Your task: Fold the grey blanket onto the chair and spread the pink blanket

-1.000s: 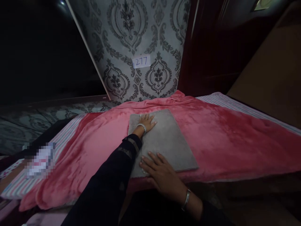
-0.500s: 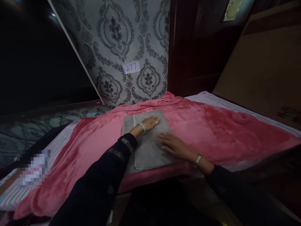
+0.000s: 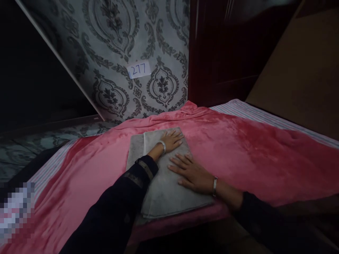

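A grey folded towel (image 3: 164, 197) lies on a pink plush blanket (image 3: 227, 155), one layer folded over so that a strip of the lower layer shows along its left side. Near the towel's far right corner, my left hand (image 3: 171, 141) rests flat with its fingers spread. My right hand (image 3: 193, 173) lies palm down on the right part of the towel, fingers apart and pointing left. Both hands are open and touch the cloth without grasping it. My left forearm and sleeve hide part of the towel's left side.
A striped sheet (image 3: 233, 109) shows beyond the blanket's edges. Behind it stand a patterned wall (image 3: 111, 42) with a paper marked 277 (image 3: 139, 69) and a dark red door panel (image 3: 222, 53). A brown board (image 3: 304, 70) leans at right, a large dark screen (image 3: 39, 77) at left.
The camera view has moved closer, so the towel looks larger. Both hands stay flat on the towel, with the fingers of my right hand spread a little wider.
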Action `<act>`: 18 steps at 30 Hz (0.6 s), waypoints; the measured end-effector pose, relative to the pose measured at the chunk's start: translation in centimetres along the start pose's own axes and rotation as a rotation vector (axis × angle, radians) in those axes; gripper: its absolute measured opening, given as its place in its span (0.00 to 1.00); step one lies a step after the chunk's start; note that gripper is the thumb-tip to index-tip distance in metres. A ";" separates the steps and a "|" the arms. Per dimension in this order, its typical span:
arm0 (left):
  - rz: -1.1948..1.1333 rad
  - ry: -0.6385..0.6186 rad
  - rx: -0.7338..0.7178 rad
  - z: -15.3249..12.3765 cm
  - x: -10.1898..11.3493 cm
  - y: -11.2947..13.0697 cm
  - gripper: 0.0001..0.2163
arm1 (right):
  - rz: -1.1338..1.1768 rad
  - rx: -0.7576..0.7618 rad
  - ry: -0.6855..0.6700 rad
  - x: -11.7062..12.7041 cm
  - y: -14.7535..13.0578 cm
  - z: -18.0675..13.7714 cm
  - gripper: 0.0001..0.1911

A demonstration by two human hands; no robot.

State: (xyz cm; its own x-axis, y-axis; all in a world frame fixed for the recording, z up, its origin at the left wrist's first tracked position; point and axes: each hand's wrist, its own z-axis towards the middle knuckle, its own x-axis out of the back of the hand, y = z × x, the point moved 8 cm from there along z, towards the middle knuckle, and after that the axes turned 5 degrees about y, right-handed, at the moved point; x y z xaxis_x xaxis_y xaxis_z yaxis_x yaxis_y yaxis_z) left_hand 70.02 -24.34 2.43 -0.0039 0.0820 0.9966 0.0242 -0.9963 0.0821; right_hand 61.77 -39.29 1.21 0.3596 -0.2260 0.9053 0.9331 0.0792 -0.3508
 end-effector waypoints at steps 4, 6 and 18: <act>-0.023 0.054 0.022 -0.1 0.5 -0.2 0.27 | 0.056 0.032 -0.023 -0.2 -1.8 -1.7 0.32; -0.011 0.090 0.083 -0.1 0.7 -0.7 0.28 | 0.075 0.033 -0.026 -0.3 -2.7 -2.7 0.32; 0.017 -0.041 0.092 -1.2 0.2 -1.9 0.29 | 0.020 -0.023 -0.009 -2.1 -7.3 -9.4 0.38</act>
State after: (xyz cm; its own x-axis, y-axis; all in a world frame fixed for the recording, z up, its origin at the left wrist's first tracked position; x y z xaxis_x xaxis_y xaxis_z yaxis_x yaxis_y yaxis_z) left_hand 68.78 -22.41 2.43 0.0384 0.0679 0.9970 0.1157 -0.9913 0.0630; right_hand 54.12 -48.55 -0.43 0.3780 -0.2155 0.9004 0.9254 0.0607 -0.3740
